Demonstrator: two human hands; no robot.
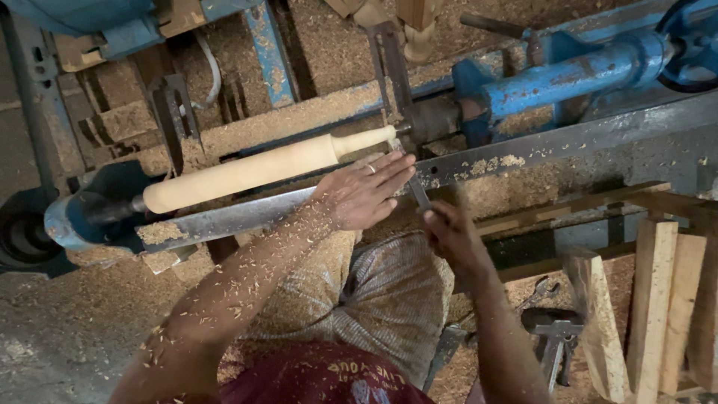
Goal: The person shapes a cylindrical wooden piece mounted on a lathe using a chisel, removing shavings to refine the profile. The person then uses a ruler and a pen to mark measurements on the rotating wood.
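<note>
Two hands at lathe: left hand [364, 193] flat, fingers spread, pressing chisel [416, 191] on metal rest [523, 150]; right hand [451, 236] grip closed around chisel handle; pale wooden workpiece [254, 168] just beyond fingertips.

Sawdust-strewn blue lathe [568, 71] carries a pale wooden workpiece [254, 168].

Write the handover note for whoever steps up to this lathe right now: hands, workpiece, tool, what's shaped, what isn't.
Left hand: flat, fingers stretched over the metal tool rest, steadying the chisel near its tip.
Right hand: closed round the chisel's handle end, below the rest.
Wooden workpiece: mounted between the blue lathe ends. Long body is round and smooth; right end is stepped down to a narrower neck.
Chisel tip sits at that narrow end.
Left: whether the neck is finished cannot be told. Sawdust covers the bed, both arms and the floor.
</note>
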